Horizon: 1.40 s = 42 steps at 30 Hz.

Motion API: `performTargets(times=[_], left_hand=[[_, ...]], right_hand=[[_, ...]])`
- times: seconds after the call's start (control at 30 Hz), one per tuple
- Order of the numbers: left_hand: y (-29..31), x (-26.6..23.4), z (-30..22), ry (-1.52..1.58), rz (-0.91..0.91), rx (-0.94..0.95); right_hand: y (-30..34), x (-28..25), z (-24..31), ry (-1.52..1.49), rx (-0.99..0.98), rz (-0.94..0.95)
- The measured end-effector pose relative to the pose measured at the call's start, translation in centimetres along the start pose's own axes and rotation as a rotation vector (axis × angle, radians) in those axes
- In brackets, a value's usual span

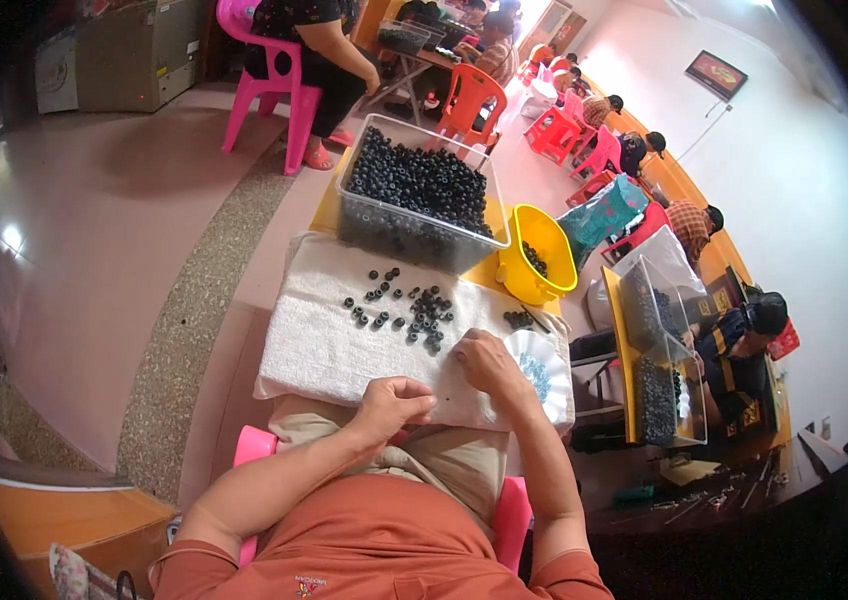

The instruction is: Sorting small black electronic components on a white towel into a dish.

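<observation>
My left hand [392, 408] is over the near edge of the white towel [309, 340], thumb and fingers pinched together; anything between them is too small to make out. To its right, my right hand [490, 362] lies low over the towel with its fingers curled in, their tips mostly hidden. Just beyond it, small black ring-shaped parts [429, 318] are scattered in a loose group. Beside my right hand is a white fluted dish [554, 350] holding tiny light-blue pieces [534, 376]. A small cluster of black parts [518, 319] sits behind that dish.
A clear plastic bin [414, 240] full of black parts stands at the table's far side, with a yellow basin [536, 292] to its right. Another table with clear bins [659, 385] is on the right. People sit nearby on pink and red chairs [474, 100].
</observation>
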<state>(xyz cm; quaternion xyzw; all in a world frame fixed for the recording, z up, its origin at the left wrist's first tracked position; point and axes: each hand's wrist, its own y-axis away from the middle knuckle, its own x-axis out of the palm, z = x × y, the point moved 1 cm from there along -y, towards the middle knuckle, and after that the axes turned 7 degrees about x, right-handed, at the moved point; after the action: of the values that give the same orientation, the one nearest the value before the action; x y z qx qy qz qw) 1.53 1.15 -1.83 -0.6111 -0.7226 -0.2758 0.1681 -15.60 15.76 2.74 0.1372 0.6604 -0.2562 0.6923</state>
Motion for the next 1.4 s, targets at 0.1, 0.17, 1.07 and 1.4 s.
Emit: performTargets(times=[0.1, 0.17, 1.07, 1.4], left_hand=[[0.0, -0.1, 0.1, -0.017, -0.01, -0.001], [-0.1, -0.2, 0.3, 0.018, 0.008, 0.022], [-0.2, 0.0, -1.9, 0.107, 0.095, 0.092], [-0.5, -0.6, -0.8, 0.178, 0.125, 0.046]], right_hand=[[-0.1, -0.5, 0.5, -0.013, -0.022, -0.02], [-0.2, -0.6, 0.7, -0.019, -0.024, -0.016], [2.9, -0.1, 5.9, -1.239, 0.087, -0.074], [3.6, -0.5, 6.0, -1.21, 0.113, -0.054]])
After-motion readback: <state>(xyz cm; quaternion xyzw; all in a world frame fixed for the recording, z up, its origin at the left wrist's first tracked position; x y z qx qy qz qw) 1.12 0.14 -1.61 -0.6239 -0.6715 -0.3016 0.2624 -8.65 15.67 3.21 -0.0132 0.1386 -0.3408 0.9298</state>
